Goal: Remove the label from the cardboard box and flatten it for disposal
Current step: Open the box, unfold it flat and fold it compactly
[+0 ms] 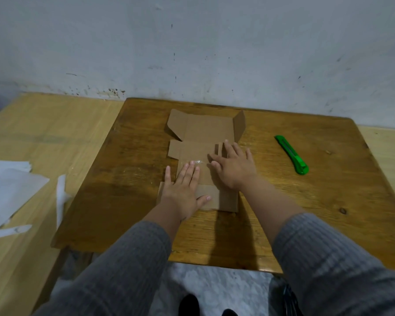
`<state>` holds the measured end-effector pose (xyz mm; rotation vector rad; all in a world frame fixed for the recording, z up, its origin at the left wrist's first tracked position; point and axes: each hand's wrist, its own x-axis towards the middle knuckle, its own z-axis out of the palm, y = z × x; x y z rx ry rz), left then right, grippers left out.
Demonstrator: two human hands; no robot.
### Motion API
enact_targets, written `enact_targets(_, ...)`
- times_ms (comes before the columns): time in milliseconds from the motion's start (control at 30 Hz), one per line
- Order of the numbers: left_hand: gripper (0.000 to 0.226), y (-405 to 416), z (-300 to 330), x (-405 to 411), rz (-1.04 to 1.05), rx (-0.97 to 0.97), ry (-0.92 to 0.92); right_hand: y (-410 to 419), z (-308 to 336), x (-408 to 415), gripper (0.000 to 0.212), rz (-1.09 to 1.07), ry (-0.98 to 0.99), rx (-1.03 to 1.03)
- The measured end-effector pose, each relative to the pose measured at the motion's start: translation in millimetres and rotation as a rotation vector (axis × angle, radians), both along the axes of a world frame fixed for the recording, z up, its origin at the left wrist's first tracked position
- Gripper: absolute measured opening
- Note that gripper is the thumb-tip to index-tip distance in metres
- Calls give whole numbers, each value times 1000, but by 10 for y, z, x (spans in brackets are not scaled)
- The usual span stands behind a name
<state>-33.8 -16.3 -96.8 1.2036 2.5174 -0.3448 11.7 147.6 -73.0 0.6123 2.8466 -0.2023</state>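
Note:
The brown cardboard box [204, 133] lies unfolded on the dark wooden table [128, 179], almost flat. Its far right flap still stands up at an angle, and the far left flap is slightly raised. My left hand [184, 190] rests palm down on the near part of the cardboard, fingers spread. My right hand [234, 165] presses palm down on the middle right of it, fingers apart. A bit of clear tape [197, 162] shows between the two hands. No label is visible on the cardboard.
A green utility knife [291, 155] lies on the table to the right of the box. White paper scraps [9, 192] lie on the lighter table at the left. A marked white wall stands behind.

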Motion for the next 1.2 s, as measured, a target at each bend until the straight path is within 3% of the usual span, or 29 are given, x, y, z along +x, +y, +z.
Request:
enact_targets(100, 85, -9, 0, -2, 7, 8, -9, -50, -12, 32, 45, -16, 131, 116)
enact_targets(200, 85, -16, -1, 1, 14, 19, -27, 55, 7, 148, 38, -202, 335, 149)
enact_targets(300, 82, 5, 11, 39, 77, 81, -93, 245, -58, 268, 38, -321, 245, 190)
enact_targets(400, 75, 96, 38, 66, 152, 191, -130, 339, -156, 323, 42, -256, 119, 169)
enact_targets(533, 93, 234, 26, 34, 186, 152, -131, 406, -166, 219, 34, -259, 204, 155)
enact_targets(733, 98, 238, -31, 22, 172, 129, -72, 424, 62, -195, 38, -663, 390, -183)
enact_targets(900, 97, 234, -55, 44, 175, 140, 1, 526, 69, -399, 53, -831, 530, -394)
enact_targets(1033, 96, 242, -78, 38, 165, 137, 22, 612, 62, -443, 43, -907, 531, -470)
enact_targets(1200, 97, 241, -96, 35, 169, 130, 22, 632, 88, -397, 35, -1038, 738, -836)
